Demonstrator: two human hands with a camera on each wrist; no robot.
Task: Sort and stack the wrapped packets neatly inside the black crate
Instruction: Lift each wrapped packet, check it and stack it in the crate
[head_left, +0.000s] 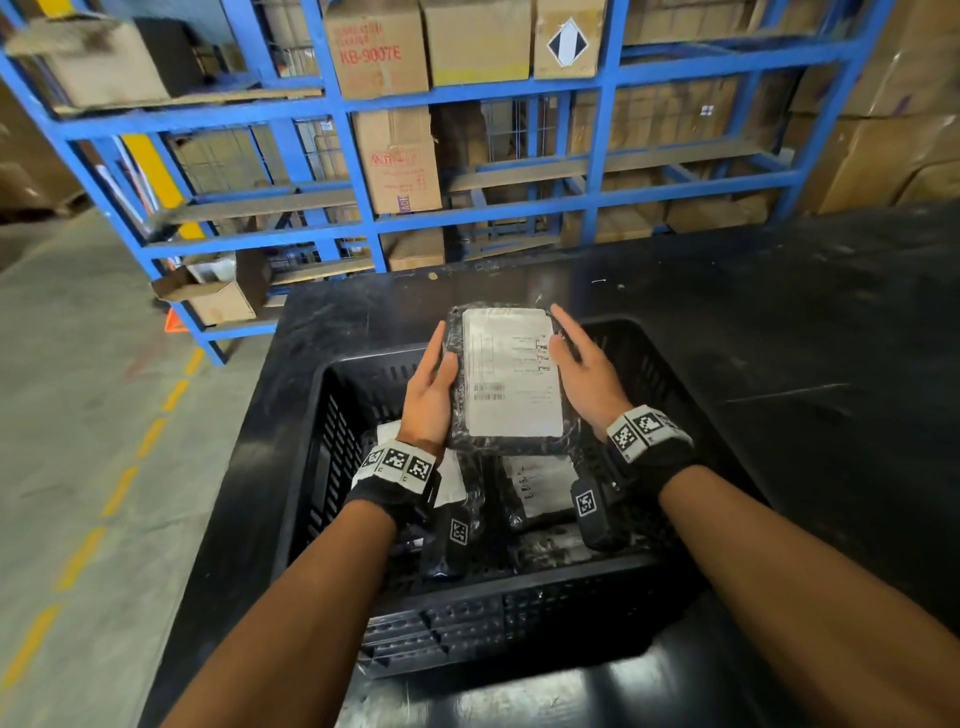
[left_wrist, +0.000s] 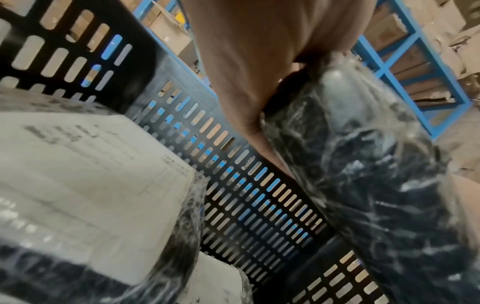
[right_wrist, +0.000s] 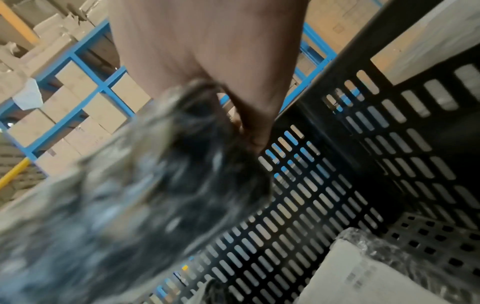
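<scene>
Head view: left hand (head_left: 428, 400) and right hand (head_left: 587, 374), fingers clamped on flat, crinkly plastic-wrapped packet (head_left: 511, 374) above slotted black crate (head_left: 519, 623).

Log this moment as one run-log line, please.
left hand + right hand: hold wrapped packet | over black crate | other packets inside

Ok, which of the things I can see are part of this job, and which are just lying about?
Job: held packet, gripped by left hand and right hand; packets lying in the black crate.

Lying about: black table under the crate; blue rack; cardboard boxes on it; open carton at its foot.
</scene>
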